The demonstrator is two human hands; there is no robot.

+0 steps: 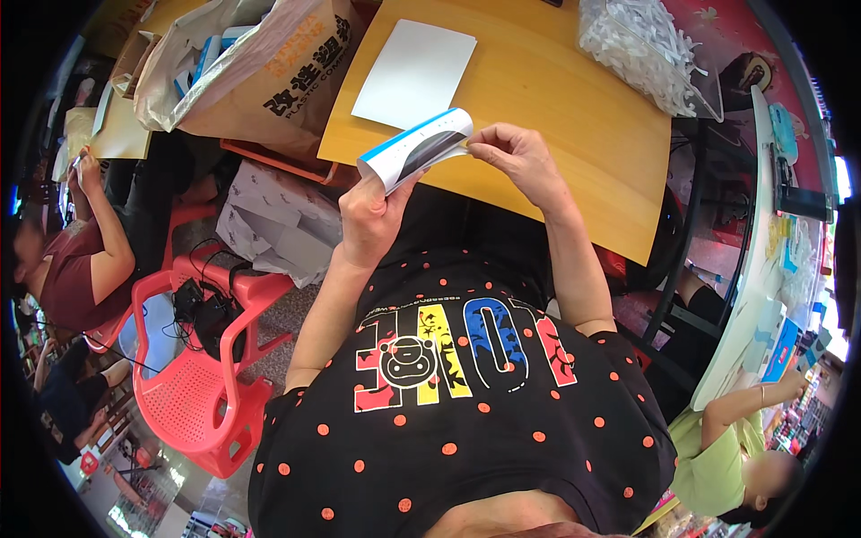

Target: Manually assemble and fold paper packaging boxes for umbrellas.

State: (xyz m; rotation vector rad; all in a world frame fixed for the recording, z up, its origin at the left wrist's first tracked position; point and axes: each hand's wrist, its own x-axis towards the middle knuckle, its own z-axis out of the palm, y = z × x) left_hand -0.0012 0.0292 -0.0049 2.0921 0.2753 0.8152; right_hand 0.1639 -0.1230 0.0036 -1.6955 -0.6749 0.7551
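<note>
The left grip [369, 215] is clamped on the near left end of a glossy white paper sheet with a blue edge and a dark printed patch [414, 146], curled above the tabletop's near edge. The right grip [520, 161] has thumb and forefinger pinched together on the sheet's right end. Just beyond both grips, a flat white rectangular paper stack [417, 72] lies on the yellow wooden tabletop [556, 108]. Left of the left grip stands a large beige woven sack [260, 103]; far beyond the right grip sits a clear plastic bag of white strips [637, 54].
</note>
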